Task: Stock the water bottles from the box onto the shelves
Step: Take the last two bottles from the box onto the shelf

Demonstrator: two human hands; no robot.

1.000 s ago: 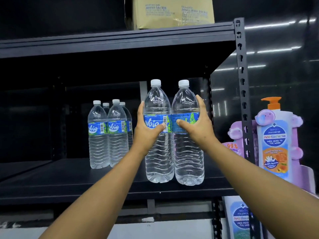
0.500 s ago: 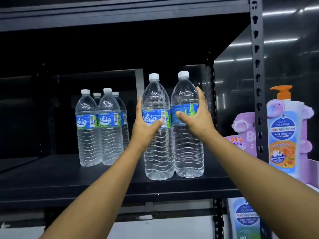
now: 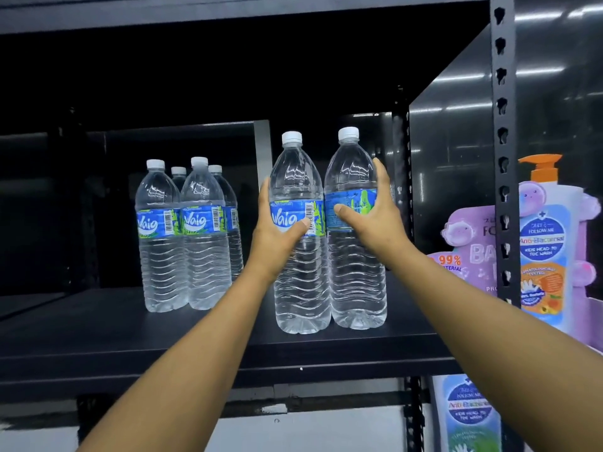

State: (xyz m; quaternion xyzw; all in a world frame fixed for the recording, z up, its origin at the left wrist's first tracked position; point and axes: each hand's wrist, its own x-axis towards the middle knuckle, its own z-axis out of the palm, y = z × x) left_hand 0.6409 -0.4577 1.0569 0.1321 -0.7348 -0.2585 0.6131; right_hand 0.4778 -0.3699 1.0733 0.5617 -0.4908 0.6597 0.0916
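Four Vaig water bottles (image 3: pixel 186 236) are already stocked on the black shelf (image 3: pixel 195 347). Two more, standing upright near its front edge, are gripped by the left hand (image 3: pixel 277 230) and right hand (image 3: pixel 372 220). The box is unseen.

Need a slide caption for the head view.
Left hand and right hand each grip an upright water bottle on the black shelf.

Both forearms are showing bare from the lower frame edge to the wrists; no sleeve is appearing. The left grip (image 3: pixel 277 230) and right grip (image 3: pixel 375 220) are wearing no gloves, rings, watch or bands.
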